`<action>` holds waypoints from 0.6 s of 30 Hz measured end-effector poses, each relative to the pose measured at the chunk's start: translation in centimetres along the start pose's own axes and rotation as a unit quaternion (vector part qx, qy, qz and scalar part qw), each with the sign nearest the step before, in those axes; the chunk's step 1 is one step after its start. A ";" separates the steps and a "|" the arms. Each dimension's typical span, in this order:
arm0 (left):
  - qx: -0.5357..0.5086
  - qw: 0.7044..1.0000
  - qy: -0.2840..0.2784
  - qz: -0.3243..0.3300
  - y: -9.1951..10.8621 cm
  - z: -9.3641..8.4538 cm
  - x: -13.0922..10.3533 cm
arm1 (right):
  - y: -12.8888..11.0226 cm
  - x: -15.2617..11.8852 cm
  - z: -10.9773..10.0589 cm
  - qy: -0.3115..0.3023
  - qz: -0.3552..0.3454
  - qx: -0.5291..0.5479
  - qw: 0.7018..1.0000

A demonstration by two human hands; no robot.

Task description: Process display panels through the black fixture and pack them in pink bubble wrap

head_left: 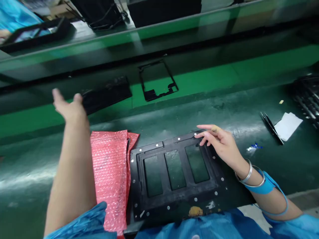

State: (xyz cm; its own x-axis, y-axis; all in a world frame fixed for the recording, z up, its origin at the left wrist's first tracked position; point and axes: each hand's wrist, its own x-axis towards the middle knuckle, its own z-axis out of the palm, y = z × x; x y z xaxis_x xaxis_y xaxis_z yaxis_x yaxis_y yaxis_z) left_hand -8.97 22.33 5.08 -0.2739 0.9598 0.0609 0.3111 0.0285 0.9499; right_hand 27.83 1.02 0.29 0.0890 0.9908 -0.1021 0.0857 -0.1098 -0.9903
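Your left grip is spread beside the black panel; your right grip, loosely spread, is at a corner of the windowed tray on the tabletop. Careless reaching could knock the panel; your bracelets might snag the tray.

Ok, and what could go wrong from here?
The left hand, close to the black panel in view, could knock it askew. The bracelets on the right wrist, near the black tray, might scrape it. The left sleeve overlaps the red wrap in view, so it could drag it.
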 end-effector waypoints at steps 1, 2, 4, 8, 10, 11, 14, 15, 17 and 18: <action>0.051 0.998 -0.003 0.040 0.1 1.1 0.3 | 0.0 -0.1 0.0 0.001 -0.003 -0.007 1.000; 0.123 0.988 -0.022 0.089 0.1 2.3 0.4 | 0.0 -0.1 0.1 0.001 -0.008 -0.014 1.000; 0.285 0.934 -0.118 0.179 0.3 5.0 0.4 | 0.0 -0.2 0.1 -0.001 -0.018 -0.029 0.999; 0.417 0.848 -0.273 0.182 0.8 10.3 -0.1 | 0.1 -0.3 0.1 -0.012 -0.032 -0.072 0.997; 0.493 0.800 -0.295 0.173 1.2 12.0 -0.1 | 0.2 -0.4 0.1 -0.014 -0.040 -0.100 0.994; 0.520 0.782 -0.299 0.169 1.4 12.5 0.0 | 0.3 -0.4 0.0 -0.014 -0.046 -0.113 0.992; 0.535 0.775 -0.299 0.152 1.8 12.8 0.6 | 0.6 -0.4 -0.1 -0.021 -0.067 -0.150 0.986; 0.528 0.783 -0.296 0.141 1.9 12.7 0.8 | 0.8 -0.4 -0.2 -0.025 -0.074 -0.161 0.984; 0.510 0.802 -0.286 0.120 2.0 12.1 1.2 | 1.1 -0.3 -0.1 -0.033 -0.089 -0.176 0.980; 0.501 0.810 -0.282 0.112 2.1 11.8 1.4 | 1.3 -0.3 -0.1 -0.036 -0.095 -0.179 0.979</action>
State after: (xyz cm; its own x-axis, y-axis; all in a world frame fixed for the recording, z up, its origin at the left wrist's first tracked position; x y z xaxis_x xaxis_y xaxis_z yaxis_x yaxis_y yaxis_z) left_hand 2.08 27.09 3.56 0.2632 0.9390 -0.2213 0.9559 -0.2227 0.1916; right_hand 28.00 0.59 -0.92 -0.0302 0.9977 0.0607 0.4378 0.0678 -0.8965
